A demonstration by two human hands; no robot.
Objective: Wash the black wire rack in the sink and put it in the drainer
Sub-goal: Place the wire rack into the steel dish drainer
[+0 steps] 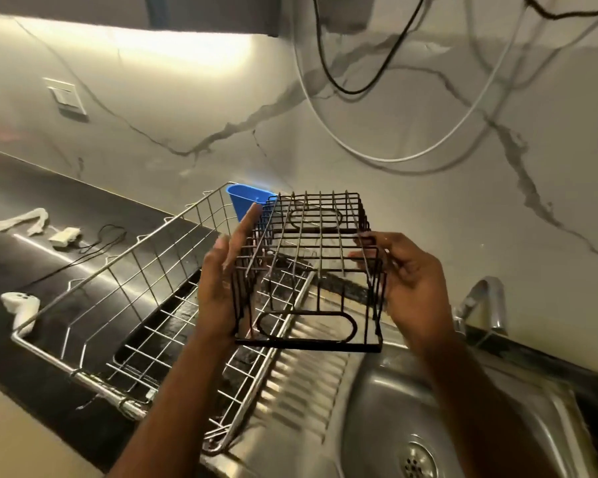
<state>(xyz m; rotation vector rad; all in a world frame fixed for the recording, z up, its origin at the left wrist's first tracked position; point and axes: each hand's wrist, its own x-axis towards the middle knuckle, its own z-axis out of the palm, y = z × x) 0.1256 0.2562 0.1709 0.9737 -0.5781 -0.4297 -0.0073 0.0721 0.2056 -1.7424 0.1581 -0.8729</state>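
Both hands — left hand (221,288), right hand (408,288) — holding black wire rack (311,243), above drainer (145,305)

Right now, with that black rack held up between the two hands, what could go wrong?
1. The left hand only lies flat against the black wire rack, fingers straight, while the right hand pinches its wires. If wet, it might slip and drop toward the sink.
2. The blue cup hangs at the drainer corner right behind the rack; swinging the rack in could knock it.
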